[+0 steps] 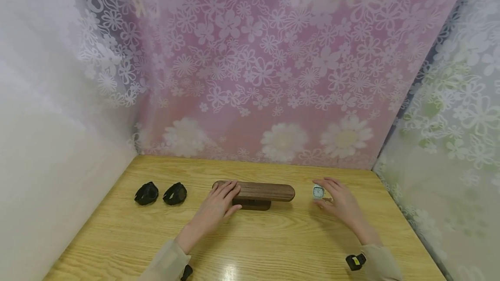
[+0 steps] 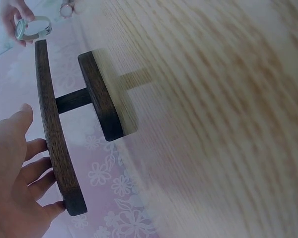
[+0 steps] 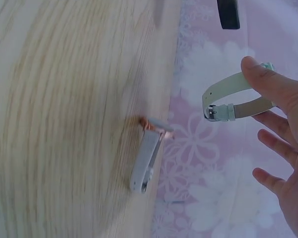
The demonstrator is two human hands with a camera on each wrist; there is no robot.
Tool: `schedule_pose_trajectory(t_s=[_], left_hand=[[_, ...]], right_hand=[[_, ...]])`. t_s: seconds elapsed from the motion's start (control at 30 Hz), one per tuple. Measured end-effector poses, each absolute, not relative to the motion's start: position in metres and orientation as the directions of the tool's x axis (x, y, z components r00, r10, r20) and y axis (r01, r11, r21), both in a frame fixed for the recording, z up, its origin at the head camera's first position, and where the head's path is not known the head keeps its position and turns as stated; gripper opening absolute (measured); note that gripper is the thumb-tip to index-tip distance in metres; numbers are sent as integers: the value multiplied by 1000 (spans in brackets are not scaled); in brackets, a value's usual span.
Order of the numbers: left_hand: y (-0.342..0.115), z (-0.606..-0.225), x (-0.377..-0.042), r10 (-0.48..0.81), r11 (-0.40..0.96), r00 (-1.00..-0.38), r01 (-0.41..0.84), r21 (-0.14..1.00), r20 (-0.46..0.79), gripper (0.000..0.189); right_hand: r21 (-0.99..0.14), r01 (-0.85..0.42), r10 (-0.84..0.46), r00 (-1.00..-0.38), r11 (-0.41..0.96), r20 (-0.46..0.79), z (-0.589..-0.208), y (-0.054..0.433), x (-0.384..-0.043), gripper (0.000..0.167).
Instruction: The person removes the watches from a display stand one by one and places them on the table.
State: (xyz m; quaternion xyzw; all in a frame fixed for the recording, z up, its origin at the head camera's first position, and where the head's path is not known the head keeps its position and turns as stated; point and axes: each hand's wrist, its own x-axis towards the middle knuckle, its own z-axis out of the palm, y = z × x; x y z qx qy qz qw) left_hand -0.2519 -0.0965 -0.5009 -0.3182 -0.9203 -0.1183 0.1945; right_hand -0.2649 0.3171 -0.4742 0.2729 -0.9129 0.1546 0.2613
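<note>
A dark wooden T-shaped stand [image 1: 267, 191] is upright on the table, its long bar above a short base. My left hand [image 1: 218, 203] rests on the bar's left end; in the left wrist view its fingers touch the bar [image 2: 59, 148] and the thumb stays apart. To the right, my right hand [image 1: 344, 205] pinches a pale green wristwatch [image 1: 318, 192] between thumb and fingers. The right wrist view shows its buckled strap [image 3: 226, 88] as a loop above the table. Below that hand lies a second wristwatch [image 3: 146, 158] with a whitish strap and rose-gold-coloured case.
Two black banded items [image 1: 146, 194], like watches with closed straps, sit side by side on the left of the wooden table [image 1: 250, 242]. A pink flowered curtain [image 1: 250, 77] hangs behind it, with a pale wall at left and a flowered sheet at right.
</note>
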Motion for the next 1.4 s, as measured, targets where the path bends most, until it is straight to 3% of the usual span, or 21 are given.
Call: schedule_pose_trajectory(t_s=[0.43, 0.93, 1.4], left_hand=[[-97, -502, -253, 539, 767, -723, 633, 102, 432, 60], [-96, -499, -251, 539, 759, -715, 641, 112, 445, 60], [-97, -500, -253, 544, 759, -708, 644, 94, 451, 59]], right_hand=[[-141, -501, -354, -757, 854, 549, -477, 361, -253, 65], [-68, -436, -347, -793, 897, 501, -492, 416, -254, 66], [-1, -334, -318, -897, 942, 307, -498, 426, -264, 60]])
